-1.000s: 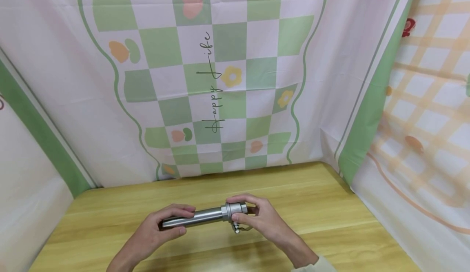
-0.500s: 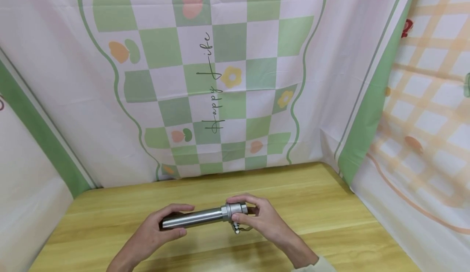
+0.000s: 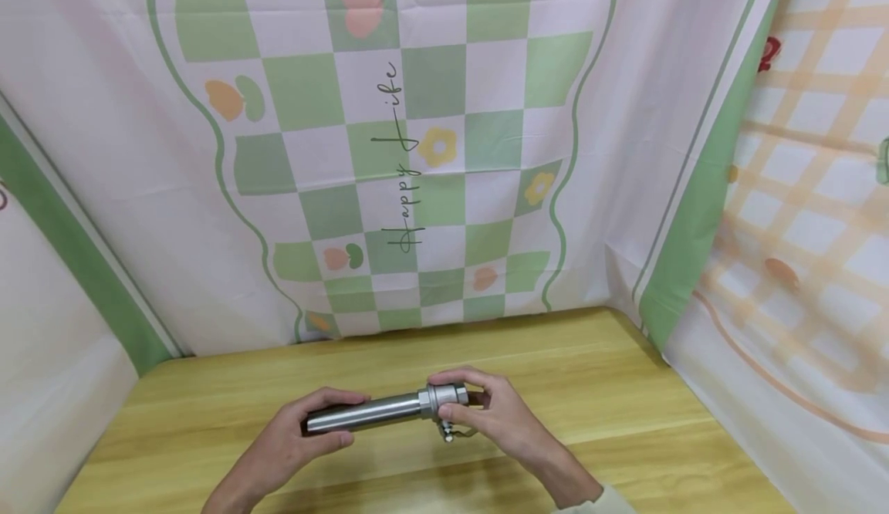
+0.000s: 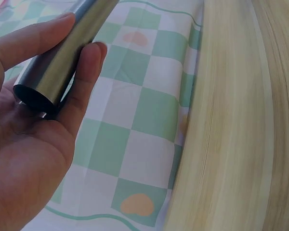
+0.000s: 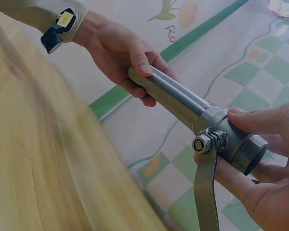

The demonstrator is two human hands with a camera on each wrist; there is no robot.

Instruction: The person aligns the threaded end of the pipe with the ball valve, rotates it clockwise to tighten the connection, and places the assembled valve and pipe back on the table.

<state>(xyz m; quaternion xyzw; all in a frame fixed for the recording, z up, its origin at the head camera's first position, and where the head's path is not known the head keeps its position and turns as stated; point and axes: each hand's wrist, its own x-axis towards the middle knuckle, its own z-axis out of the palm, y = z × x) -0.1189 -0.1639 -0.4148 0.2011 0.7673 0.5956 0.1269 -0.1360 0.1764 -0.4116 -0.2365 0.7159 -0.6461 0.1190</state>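
Above the table, a bare steel pipe (image 3: 378,412) lies nearly level, joined at its right end to a metal ball valve (image 3: 444,397). My left hand (image 3: 281,437) grips the pipe's free end, thumb on the near side and fingers over the far side. In the left wrist view the pipe's hollow end (image 4: 38,98) sits close over the palm. My right hand (image 3: 507,417) holds the valve body between thumb and fingers. From the right wrist, the valve's flat lever handle (image 5: 205,190) hangs down from its stem nut (image 5: 201,144). Fingers partly hide the valve's outer end.
A wood-grain table (image 3: 556,360) spreads under both hands. Behind it hangs a green-and-white checked cloth (image 3: 437,66), and an orange-checked curtain (image 3: 819,190) closes the right side. A dark device (image 5: 60,31) is strapped on the left wrist.
Half a second ago the left fingers were lifted a little off the pipe's far side; now they are back against it. The right hand and valve have stayed in place.
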